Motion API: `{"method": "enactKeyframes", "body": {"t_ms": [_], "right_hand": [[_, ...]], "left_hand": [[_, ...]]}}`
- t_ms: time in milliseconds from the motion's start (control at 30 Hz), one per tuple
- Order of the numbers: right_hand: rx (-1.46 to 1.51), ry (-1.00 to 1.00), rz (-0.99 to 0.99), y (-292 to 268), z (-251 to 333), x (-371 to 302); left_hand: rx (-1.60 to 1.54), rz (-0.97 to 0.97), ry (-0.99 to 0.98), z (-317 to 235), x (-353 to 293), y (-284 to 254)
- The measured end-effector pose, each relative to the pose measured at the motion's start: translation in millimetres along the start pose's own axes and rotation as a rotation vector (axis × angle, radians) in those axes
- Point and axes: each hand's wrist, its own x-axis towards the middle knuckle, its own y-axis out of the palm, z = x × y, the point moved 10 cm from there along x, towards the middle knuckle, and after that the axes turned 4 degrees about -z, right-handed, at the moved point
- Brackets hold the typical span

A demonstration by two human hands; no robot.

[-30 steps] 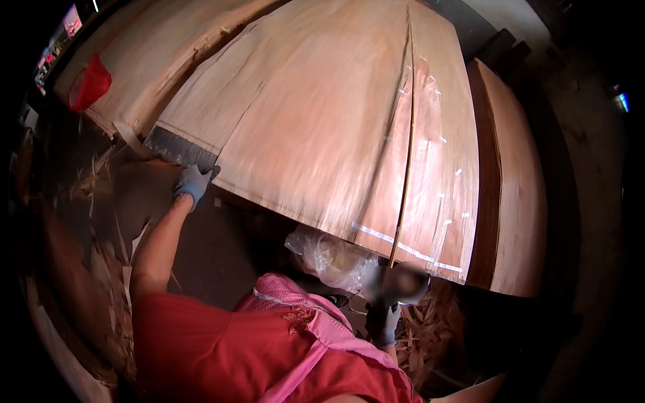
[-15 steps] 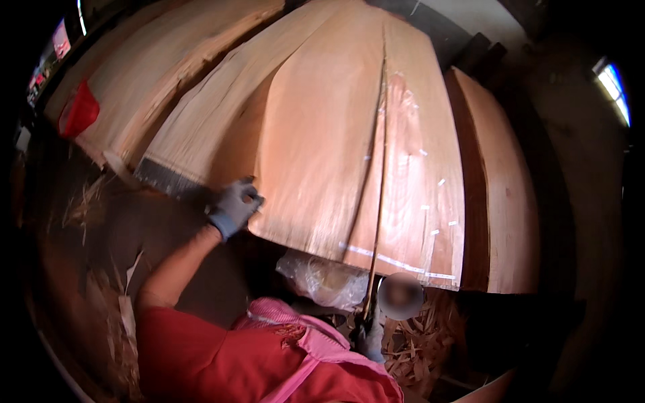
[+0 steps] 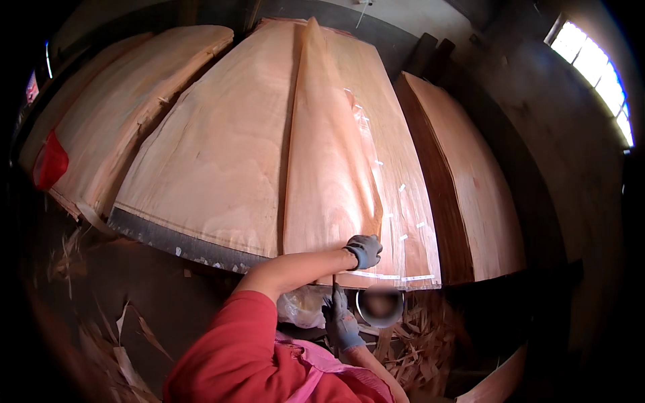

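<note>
Hands (image 3: 365,252) (image 3: 344,325) number two, both gloved, one holding one veneer sheet (image 3: 326,181).

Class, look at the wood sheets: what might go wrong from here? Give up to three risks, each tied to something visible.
1. The thin wood sheet bulges toward its right edge, close to the left hand; uneven pressure might crack it.
2. White tape-like strips lie to its right; dragging the sheet across them might lift some.
3. Loose wood scraps lie to the right of the right hand; stepping there might mean a slip.
</note>
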Motion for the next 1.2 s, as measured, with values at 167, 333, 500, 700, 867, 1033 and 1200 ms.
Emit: {"method": "enactKeyframes", "body": {"t_ms": [167, 333, 500, 700, 867, 1033, 1200], "right_hand": [[-0.031, -0.049, -0.021, 0, 8, 22], [0.107, -0.03, -0.019, 0, 4, 44], [0.688, 0.49, 0.194, -5, -16, 40], [1.045, 0.664, 0.223, -7, -23, 69], [1.03, 0.849, -0.052, -55, -50, 72], [0.813, 0.794, -0.188, -140, -40, 82], [0.755, 0.701, -0.205, -193, -23, 85]], "left_hand": [[-0.025, 0.174, 0.155, -28, 5, 36], [-0.144, 0.05, 0.485, -38, -11, -1], [-0.93, -0.532, 0.098, 71, -81, -95], [-0.498, -0.821, -0.267, 191, -212, -126], [-0.213, -0.794, -0.301, 193, -254, -143], [-0.245, -0.791, -0.319, 199, -269, -141], [-0.239, -0.717, -0.331, 190, -254, -133]]}}
